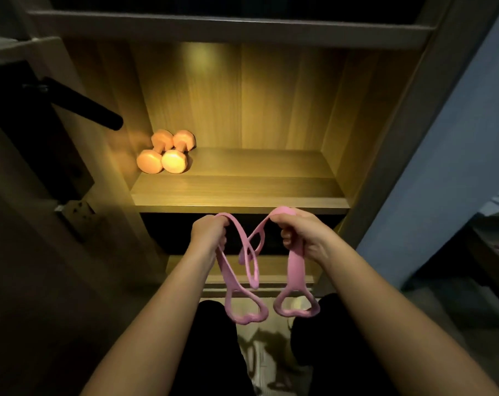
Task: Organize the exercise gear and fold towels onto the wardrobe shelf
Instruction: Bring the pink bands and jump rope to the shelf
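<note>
Band (249, 252), pink, held in front of shelf (237, 195), loops hanging below hands. Left hand (209, 231) curled round one end; right hand (302, 234) grips other. Two dumbbells (165, 152) on shelf, back left corner.

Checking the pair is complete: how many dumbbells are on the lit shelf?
2. Both lie side by side at the left end of the shelf: the left dumbbell nearest the side wall, the right dumbbell close beside it. Nothing there could hide another.

Stretches of pink band (295, 265) — buried inside left hand (209, 232), right hand (305, 235)
</note>
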The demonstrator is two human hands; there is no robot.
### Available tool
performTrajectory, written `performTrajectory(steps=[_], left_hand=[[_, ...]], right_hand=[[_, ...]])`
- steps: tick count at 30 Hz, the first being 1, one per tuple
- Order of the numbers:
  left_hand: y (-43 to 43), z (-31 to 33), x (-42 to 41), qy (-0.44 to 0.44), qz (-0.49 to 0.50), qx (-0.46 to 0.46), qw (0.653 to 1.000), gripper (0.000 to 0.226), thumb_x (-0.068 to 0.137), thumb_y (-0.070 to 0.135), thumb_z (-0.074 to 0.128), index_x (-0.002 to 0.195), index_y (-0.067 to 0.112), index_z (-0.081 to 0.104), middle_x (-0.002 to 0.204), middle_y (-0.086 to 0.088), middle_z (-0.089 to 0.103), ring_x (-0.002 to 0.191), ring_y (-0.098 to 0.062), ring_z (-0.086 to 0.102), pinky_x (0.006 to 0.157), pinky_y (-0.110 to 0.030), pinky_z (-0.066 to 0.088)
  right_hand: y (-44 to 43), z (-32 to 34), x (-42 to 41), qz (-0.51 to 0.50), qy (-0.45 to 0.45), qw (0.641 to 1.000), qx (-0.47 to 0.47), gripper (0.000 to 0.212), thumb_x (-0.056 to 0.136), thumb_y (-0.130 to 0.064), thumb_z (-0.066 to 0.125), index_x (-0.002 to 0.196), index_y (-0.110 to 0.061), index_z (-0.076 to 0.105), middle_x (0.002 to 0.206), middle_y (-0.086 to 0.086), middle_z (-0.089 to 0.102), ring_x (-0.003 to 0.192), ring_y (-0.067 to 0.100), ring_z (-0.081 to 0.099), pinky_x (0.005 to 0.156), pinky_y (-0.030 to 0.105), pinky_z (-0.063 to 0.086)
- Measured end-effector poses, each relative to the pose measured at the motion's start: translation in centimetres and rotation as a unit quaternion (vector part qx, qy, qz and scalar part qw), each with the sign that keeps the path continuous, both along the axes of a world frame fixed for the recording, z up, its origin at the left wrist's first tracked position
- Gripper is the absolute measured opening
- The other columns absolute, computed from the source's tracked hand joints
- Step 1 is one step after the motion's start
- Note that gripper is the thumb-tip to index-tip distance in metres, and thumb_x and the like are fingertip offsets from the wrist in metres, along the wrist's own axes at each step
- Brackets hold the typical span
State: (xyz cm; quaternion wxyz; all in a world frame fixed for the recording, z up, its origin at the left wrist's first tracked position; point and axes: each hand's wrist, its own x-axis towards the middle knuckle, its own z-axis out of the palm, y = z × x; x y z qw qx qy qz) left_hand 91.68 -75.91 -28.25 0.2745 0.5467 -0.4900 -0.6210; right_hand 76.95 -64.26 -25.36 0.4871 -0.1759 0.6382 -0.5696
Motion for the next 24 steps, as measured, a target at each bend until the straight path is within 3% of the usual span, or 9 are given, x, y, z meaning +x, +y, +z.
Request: performTrajectory(steps=[5, 9, 12, 16, 18, 22, 24], left_hand=[[-0.2, 0.3, 0.0, 0.003, -0.026, 0.009, 1.0, 0.018, 0.085, 0.003, 0.054, 0.068, 0.011, 0.055, 0.043, 0.004, 0.047, 0.041, -0.012, 0.041, 0.045, -0.024, 0.033], [0.6, 0.2, 0.4, 0.073, -0.063, 0.134, 0.986, 0.024, 0.086, -0.002, 0.052, 0.064, 0.008, 0.051, 0.048, -0.002, 0.046, 0.046, -0.014, 0.044, 0.046, -0.027, 0.05], [0.5, 0.0, 1.0, 0.091, -0.102, 0.183, 0.973, 0.021, 0.085, 0.003, 0.055, 0.065, 0.009, 0.053, 0.055, -0.001, 0.05, 0.051, -0.014, 0.048, 0.054, -0.027, 0.048], [0.6, -0.7, 1.1, 0.141, -0.112, 0.211, 0.961, 0.004, 0.086, 0.003, 0.056, 0.086, 0.001, 0.059, 0.064, -0.005, 0.054, 0.05, -0.012, 0.048, 0.049, -0.022, 0.046], [0.9, -1.4, 1.1, 0.153, -0.104, 0.21, 0.96, 0.014, 0.086, 0.002, 0.058, 0.1, -0.001, 0.061, 0.067, -0.006, 0.059, 0.048, -0.011, 0.046, 0.05, -0.023, 0.045], [1.3, -2.6, 1.0, 0.153, -0.081, 0.22, 0.96, 0.018, 0.087, 0.008, 0.054, 0.097, -0.005, 0.063, 0.064, -0.005, 0.067, 0.04, -0.009, 0.04, 0.046, -0.024, 0.042], [1.5, -3.1, 0.9, 0.164, -0.066, 0.228, 0.957, 0.022, 0.087, 0.006, 0.05, 0.1, -0.008, 0.061, 0.07, -0.009, 0.07, 0.04, -0.01, 0.042, 0.044, -0.024, 0.044]], right_hand=[[-0.7, 0.0, -0.3, 0.024, -0.076, 0.997, -0.014, 0.028, 0.089, -0.038, 0.066, 0.079, -0.012, 0.068, 0.061, -0.002, 0.059, 0.049, 0.009, 0.048, 0.053, 0.023, 0.037], [-1.1, -0.8, -0.2, 0.0, -0.207, 0.978, -0.009, 0.029, 0.096, -0.024, 0.058, 0.092, 0.002, 0.07, 0.067, 0.007, 0.069, 0.052, 0.01, 0.063, 0.052, 0.02, 0.051], [-0.7, -1.5, -0.9, -0.025, -0.26, 0.965, -0.004, 0.026, 0.096, -0.018, 0.059, 0.095, 0.004, 0.071, 0.081, 0.011, 0.074, 0.057, 0.011, 0.068, 0.061, 0.021, 0.055], [0.0, -2.5, -2.4, -0.031, -0.265, 0.964, 0.01, 0.024, 0.096, -0.022, 0.059, 0.102, -0.004, 0.072, 0.095, 0.004, 0.076, 0.064, 0.011, 0.072, 0.07, 0.026, 0.048], [0.4, -3.1, -2.8, -0.04, -0.265, 0.963, 0.018, 0.021, 0.095, -0.02, 0.059, 0.104, -0.004, 0.071, 0.094, 0.003, 0.077, 0.065, 0.012, 0.073, 0.073, 0.028, 0.048], [1.3, -4.2, -3.1, -0.051, -0.25, 0.967, 0.024, 0.022, 0.094, -0.007, 0.058, 0.113, -0.004, 0.067, 0.101, 0.008, 0.075, 0.075, 0.018, 0.073, 0.102, 0.045, 0.044], [1.6, -4.7, -3.2, -0.035, -0.262, 0.964, 0.023, 0.022, 0.093, -0.002, 0.057, 0.109, -0.005, 0.072, 0.109, 0.012, 0.073, 0.089, 0.021, 0.071, 0.096, 0.04, 0.049]])
